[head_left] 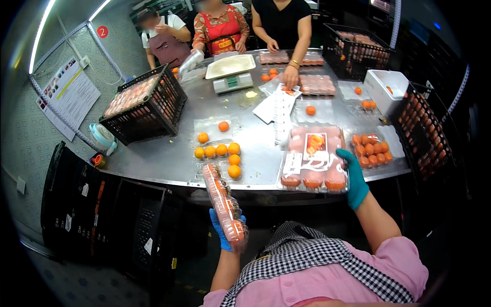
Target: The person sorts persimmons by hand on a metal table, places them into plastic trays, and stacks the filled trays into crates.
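Note:
My left hand (219,233), in a blue glove, grips a clear plastic clamshell pack of orange fruit (226,207). That pack is turned up on its edge, and its far end reaches over the table's front edge. In a teal glove, my right hand (356,182) holds the right side of a labelled clamshell pack (312,161), tilted with its lid towards me. Round orange fruit shows through the lid. Left of this pack, loose oranges (234,159) and a clear plastic tray or lid (215,124) lie on the metal table (153,161).
A black crate (144,122) of packs stands left, near a scale (231,75). A filled open tray (371,151), white bin (385,88) and black crate (425,134) are at right. Across the table, a co-worker's hand (290,76) touches papers (268,107); two other people stand nearby.

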Demonstrator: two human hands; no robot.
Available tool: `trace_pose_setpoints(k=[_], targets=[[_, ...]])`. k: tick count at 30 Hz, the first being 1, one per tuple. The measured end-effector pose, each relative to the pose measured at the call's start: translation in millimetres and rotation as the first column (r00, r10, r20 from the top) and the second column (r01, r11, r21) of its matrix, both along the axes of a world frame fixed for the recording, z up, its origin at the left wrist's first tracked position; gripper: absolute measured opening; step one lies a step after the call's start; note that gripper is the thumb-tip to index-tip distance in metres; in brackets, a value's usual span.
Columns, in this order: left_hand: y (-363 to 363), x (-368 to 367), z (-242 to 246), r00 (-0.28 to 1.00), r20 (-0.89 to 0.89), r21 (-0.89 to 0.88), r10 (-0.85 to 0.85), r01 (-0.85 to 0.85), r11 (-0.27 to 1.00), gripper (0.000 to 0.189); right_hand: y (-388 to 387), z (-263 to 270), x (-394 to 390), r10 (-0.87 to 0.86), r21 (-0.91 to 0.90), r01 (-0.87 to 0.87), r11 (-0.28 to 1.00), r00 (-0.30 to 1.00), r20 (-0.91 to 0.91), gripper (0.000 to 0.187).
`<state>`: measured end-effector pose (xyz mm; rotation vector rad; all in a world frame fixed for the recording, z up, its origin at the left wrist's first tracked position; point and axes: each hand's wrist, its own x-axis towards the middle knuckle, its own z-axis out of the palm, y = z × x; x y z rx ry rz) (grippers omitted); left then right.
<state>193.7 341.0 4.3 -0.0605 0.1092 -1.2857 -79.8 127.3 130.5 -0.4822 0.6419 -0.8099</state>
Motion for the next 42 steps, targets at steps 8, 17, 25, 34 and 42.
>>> trace_pose_setpoints(k=[8,17,25,34,42], targets=[[-51,90,42,0.962,-0.080,0.132,0.259,-0.248,0.960,0.073,-184,0,162,0.164,-0.141,-0.150,0.979,0.981,0.098,0.053],[-91,187,46,0.923,-0.135,-0.177,0.360,-0.380,0.908,0.049,-379,16,353,0.382,-0.237,-0.356,0.904,0.921,0.076,0.048],[-124,256,38,0.920,0.047,-0.038,0.390,-0.389,0.921,0.057,-490,-21,469,0.267,-0.227,-0.250,0.941,0.963,0.046,0.052],[-166,285,59,0.889,0.298,0.259,0.349,-0.427,0.867,0.059,-549,-75,518,0.166,-0.247,-0.156,0.956,0.986,0.020,0.042],[-175,300,30,0.925,0.220,0.193,0.309,-0.352,0.916,0.068,-556,-86,516,0.144,-0.364,-0.147,0.920,0.989,-0.033,0.031]])
